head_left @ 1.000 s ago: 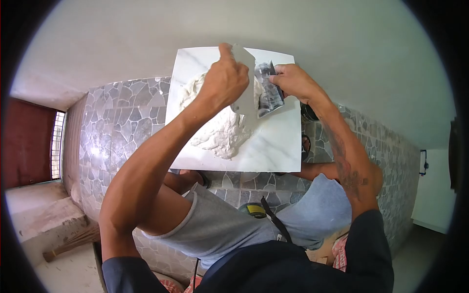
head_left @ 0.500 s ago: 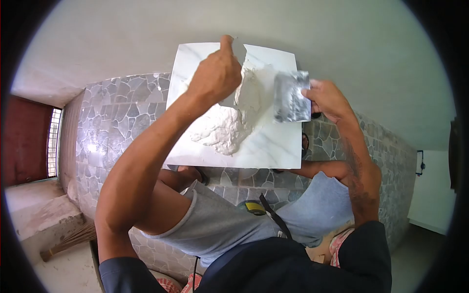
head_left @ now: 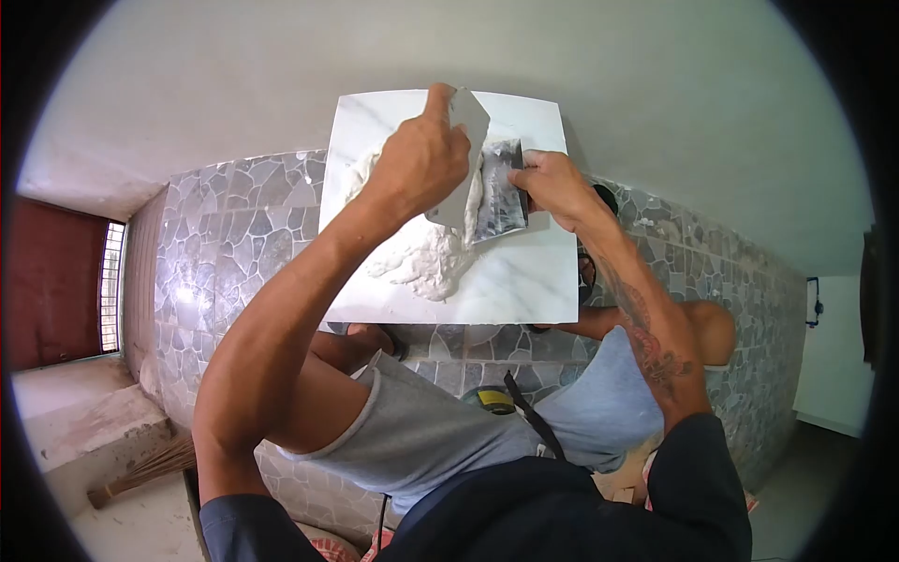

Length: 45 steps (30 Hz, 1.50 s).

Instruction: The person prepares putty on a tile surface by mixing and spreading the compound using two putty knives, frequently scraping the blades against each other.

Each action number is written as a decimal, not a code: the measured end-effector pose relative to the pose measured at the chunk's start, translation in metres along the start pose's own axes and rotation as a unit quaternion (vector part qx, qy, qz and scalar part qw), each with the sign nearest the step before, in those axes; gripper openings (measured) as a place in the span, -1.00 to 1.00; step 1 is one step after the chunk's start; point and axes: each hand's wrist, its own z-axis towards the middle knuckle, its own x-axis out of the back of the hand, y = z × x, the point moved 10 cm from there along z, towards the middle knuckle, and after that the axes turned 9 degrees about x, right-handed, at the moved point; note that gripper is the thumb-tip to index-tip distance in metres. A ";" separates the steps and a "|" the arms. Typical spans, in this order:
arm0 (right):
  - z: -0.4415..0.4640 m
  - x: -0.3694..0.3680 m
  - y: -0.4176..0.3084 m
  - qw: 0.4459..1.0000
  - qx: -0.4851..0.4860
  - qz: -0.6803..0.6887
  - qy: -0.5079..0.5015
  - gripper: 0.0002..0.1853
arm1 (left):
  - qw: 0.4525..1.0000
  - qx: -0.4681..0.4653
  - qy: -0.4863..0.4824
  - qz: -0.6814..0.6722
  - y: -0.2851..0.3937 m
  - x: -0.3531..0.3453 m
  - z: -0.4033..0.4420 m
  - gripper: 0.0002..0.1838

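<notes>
On a white board (head_left: 538, 290) with soft grey streaks sits a big, lumpy heap of white paste (head_left: 423, 267). The paste is right under and beside the two hands, and most of it lies on the left and middle of the board. The left hand (head_left: 423, 161) is closed around a flat grey scraper (head_left: 476, 122), with its first finger stretched along the blade. The right hand (head_left: 554, 187) pinches the edge of a wide, dark blade (head_left: 503, 192), thumb on top, and white smears cover its face. The two tools are close together, and a strip of paste shows between them. Near the person's lap is a round yellow and black thing (head_left: 494, 403), maybe a tape measure; its writing is too small to read. At the bottom edge, red and white sacks (head_left: 332, 546), or something like them, peek out, but what they hold is hidden. Off to the left lies a stick broom (head_left: 145, 468).
</notes>
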 end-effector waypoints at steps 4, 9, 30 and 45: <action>-0.002 -0.011 -0.035 0.997 0.041 0.065 0.000 -0.78 | 1.000 -0.008 0.001 0.020 0.006 -0.012 -0.002 -0.56; -0.026 -0.004 -0.050 0.992 0.045 0.114 -0.004 -0.76 | 0.999 -0.009 0.006 0.045 -0.001 -0.003 0.003 -0.57; -0.073 -0.058 0.033 0.942 -0.045 0.318 0.101 -0.76 | 0.995 -0.075 -0.039 0.057 0.006 0.030 -0.012 -0.54; -0.079 0.015 -0.036 0.968 0.050 0.236 0.075 -0.68 | 0.990 -0.068 -0.003 0.127 -0.012 -0.008 -0.001 -0.58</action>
